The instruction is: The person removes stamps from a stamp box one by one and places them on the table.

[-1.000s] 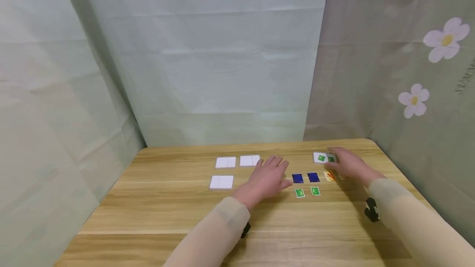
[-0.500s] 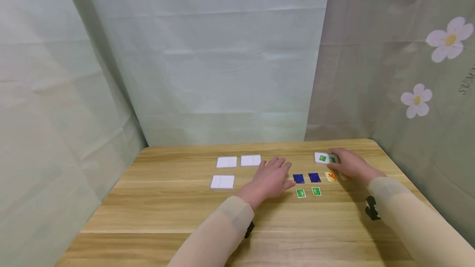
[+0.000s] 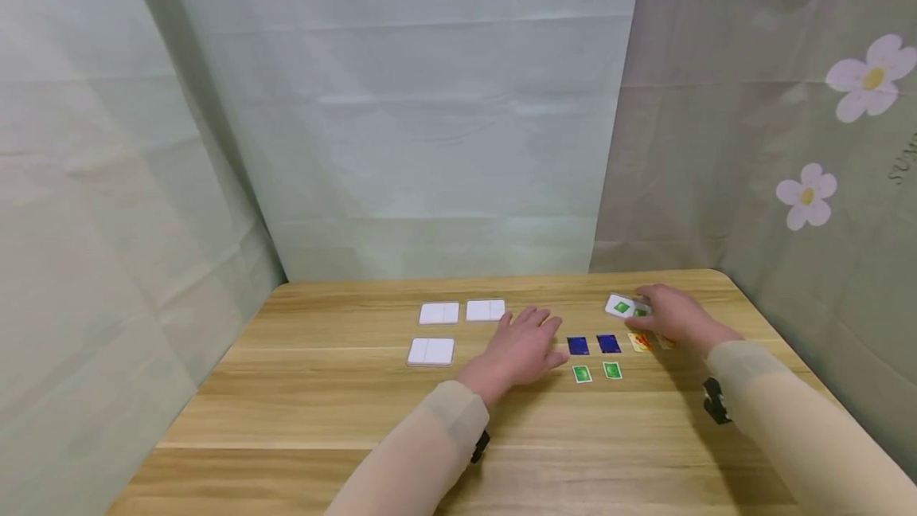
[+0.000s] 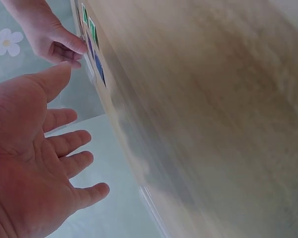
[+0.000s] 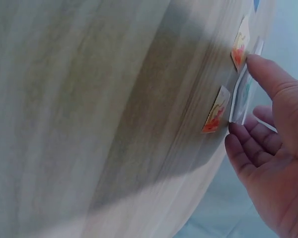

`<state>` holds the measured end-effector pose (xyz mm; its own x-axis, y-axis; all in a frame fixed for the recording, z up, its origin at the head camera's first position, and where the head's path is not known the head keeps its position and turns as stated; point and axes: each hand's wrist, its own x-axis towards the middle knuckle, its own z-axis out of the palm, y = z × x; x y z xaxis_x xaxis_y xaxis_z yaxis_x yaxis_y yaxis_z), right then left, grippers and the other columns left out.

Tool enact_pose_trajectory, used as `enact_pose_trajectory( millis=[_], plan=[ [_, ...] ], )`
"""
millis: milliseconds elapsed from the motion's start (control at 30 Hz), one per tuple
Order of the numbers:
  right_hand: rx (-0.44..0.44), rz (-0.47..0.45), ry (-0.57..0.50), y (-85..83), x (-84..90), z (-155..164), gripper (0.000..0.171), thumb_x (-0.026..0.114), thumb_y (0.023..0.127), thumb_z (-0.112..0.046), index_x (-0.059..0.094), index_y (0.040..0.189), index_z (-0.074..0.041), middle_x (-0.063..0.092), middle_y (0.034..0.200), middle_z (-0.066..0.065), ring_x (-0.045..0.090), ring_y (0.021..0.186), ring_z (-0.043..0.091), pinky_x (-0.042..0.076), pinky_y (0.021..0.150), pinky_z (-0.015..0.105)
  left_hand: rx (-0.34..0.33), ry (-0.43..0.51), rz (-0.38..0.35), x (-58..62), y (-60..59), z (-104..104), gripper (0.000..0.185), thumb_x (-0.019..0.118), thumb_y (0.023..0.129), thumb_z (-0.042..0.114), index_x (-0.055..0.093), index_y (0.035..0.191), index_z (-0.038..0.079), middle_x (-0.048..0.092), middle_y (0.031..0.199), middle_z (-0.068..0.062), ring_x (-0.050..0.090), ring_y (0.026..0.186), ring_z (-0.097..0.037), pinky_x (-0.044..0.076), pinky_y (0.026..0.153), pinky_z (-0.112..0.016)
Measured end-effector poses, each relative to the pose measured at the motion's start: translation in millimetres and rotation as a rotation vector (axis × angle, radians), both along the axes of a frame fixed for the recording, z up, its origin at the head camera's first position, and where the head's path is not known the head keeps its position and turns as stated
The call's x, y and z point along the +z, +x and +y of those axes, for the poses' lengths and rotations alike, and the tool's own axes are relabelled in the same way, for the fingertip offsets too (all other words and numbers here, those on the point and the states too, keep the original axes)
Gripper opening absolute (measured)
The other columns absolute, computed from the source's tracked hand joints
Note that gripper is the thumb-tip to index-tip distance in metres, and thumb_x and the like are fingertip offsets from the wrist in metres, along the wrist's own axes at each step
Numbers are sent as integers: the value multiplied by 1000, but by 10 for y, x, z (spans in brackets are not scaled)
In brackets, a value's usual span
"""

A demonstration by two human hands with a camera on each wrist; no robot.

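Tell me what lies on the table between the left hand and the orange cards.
In the head view, two blue cards lie side by side between the left hand and the orange cards.

Bare near table [image 3: 301, 420], cards [image 3: 593, 357] beyond

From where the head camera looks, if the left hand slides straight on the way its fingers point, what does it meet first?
The left hand points toward the table's far edge and slightly right. The bare wooden table lies ahead; the way looks free. The white rectangular tile sits just left of that line, though depth is unclear.
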<state>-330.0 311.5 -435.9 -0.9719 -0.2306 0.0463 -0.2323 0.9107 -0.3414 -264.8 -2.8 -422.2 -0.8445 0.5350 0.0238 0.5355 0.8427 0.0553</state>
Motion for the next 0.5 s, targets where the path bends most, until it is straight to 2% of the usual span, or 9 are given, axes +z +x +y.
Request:
enact_pose_trajectory(
  millis=[267, 500],
  plan=[
    [-1, 12, 25, 3, 5, -26, 75, 87, 96, -36, 60, 141, 17, 68, 129, 36, 65, 98, 37, 54, 99, 64, 19, 6, 4, -34, -16, -30, 65, 60, 112, 55, 50, 166, 22, 43, 173, -4, 34, 163, -28, 31, 128, -61],
    [19, 30, 50, -12, -1, -35, 79, 85, 95, -40, 58, 141, 18, 70, 124, 34, 65, 93, 34, 56, 91, 60, 25, 10, 4, -21, 3, -63, 64, 61, 111, 55, 51, 166, 22, 44, 173, -4, 34, 162, -29, 32, 128, -61]
  ],
)
